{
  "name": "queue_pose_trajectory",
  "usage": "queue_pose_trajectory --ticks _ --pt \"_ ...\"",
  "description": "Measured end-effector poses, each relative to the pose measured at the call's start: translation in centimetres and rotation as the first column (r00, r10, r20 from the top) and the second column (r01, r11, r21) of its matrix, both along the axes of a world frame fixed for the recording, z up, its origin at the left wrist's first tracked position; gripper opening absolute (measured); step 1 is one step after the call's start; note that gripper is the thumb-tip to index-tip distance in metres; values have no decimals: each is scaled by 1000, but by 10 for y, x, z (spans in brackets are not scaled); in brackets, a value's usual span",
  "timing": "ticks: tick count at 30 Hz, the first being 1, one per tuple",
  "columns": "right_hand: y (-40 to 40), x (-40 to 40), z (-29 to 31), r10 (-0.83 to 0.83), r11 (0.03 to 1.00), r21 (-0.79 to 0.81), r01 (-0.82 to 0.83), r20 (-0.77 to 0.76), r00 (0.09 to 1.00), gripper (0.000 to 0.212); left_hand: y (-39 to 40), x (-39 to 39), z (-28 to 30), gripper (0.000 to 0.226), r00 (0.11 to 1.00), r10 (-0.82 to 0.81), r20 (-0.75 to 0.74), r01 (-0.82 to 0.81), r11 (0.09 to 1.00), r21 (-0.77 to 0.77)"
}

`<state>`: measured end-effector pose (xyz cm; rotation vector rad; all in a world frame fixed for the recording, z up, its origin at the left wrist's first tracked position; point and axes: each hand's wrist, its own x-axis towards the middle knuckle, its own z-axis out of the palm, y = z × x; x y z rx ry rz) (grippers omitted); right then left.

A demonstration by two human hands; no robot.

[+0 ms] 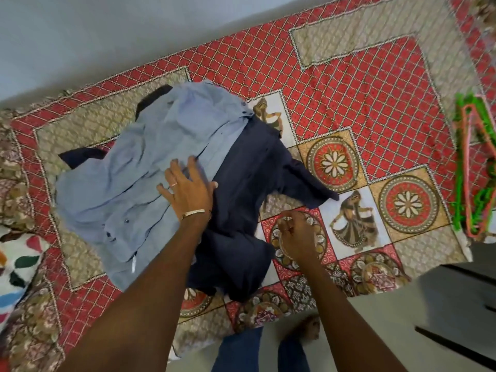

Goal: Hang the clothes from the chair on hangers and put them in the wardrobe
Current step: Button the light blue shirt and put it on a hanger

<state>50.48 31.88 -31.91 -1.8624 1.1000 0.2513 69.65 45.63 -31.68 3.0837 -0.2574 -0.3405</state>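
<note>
Sorting step: left hand (189, 190), fingers spread, presses the light blue shirt (150, 157) atop the navy shirt (249, 183) mid-bed (349, 76); right hand (296, 234), fingers curled, beside it. Next, fetch hangers (475, 167) at the bed's right edge.

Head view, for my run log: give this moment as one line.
left hand: flat on light blue shirt | right hand: by navy garment, grip unclear | hangers: untouched on bedspread

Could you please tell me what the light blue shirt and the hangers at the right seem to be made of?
The light blue shirt looks like thin woven cloth, probably cotton, matte: it lies in soft creases and shows small buttons. The hangers look like plastic, in bright green and pinkish orange, with thin stiff frames; they are too blurred to judge their sheen.
</note>
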Motion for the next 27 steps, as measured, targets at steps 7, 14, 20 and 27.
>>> queue_pose_trajectory --ticks 7,14,20,27 --pt "4 18 -7 14 1000 20 -14 -24 1000 22 19 53 -7 30 977 70 -201 -125 954 -274" --pt "32 54 15 -73 956 288 52 65 995 15 17 49 45 35 333 49 -942 -936 135 -324" --pt "32 119 65 -357 824 504 259 108 928 42 35 31 134 48 420 -296 -858 -494 719 -489" --pt "46 171 110 -608 632 701 332 183 772 8 77 16 182 24 242 -479 -844 -147 841 -520"
